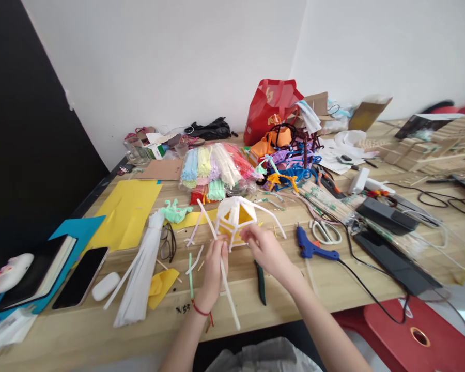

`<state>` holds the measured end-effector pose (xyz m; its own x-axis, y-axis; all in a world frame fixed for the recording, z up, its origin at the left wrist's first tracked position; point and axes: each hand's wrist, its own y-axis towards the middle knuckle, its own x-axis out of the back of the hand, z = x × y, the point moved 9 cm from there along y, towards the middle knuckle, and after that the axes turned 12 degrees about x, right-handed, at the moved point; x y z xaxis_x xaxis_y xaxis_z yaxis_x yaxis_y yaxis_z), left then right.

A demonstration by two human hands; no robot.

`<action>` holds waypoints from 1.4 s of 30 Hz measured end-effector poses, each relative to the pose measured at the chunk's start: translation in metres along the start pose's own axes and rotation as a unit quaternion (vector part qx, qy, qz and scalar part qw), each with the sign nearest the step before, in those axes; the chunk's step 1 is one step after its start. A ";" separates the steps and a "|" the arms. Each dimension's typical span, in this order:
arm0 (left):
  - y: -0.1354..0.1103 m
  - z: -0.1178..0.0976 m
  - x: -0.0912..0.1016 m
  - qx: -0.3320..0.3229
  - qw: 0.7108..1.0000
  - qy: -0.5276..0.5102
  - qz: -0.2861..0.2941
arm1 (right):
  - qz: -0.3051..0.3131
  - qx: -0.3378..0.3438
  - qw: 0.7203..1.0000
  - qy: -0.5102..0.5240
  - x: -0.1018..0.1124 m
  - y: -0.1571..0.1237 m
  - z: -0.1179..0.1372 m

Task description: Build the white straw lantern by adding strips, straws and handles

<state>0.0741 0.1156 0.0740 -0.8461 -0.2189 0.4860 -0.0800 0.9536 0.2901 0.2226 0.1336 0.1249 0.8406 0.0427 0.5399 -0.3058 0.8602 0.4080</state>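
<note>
My left hand [214, 266] is closed around a long white pipe cleaner [230, 302], which slants from above the fingers down toward the table's front edge. Right beside it stands a small lantern-shaped frame [236, 211] of white pipe cleaners with yellow panels and a domed white top. Its side is pinched by the fingers of my right hand [264, 249], whose tips are partly hidden. Left of my hands lies a thick bundle of white pipe cleaners [139, 279]. Beneath my right hand is a dark green-handled tool [260, 284].
A blue glue gun [313, 247] and white scissors [326, 232] lie to the right, with a trailing cord. Bagged coloured pipe cleaners [217, 165] and a red bag [269, 111] stand behind. A phone [81, 277], white case [106, 286] and yellow sheet [124, 214] are left.
</note>
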 end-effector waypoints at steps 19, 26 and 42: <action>0.006 0.003 -0.055 -0.183 0.963 0.120 0.155 | -0.090 -0.012 0.947 0.309 -0.063 0.017 -0.050; -0.001 0.002 -0.050 -0.144 0.973 0.107 0.145 | -0.116 -0.082 0.894 0.424 -0.061 0.018 -0.070; 0.022 0.061 -0.019 0.107 0.985 -0.130 0.038 | 0.112 -0.165 0.838 0.508 -0.088 0.000 -0.062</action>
<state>0.0568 0.1535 0.0210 -0.9577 -0.1122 0.2648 -0.0979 0.9930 0.0669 0.1766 0.1613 0.0319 0.7769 0.4886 -0.3971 -0.5076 0.8592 0.0641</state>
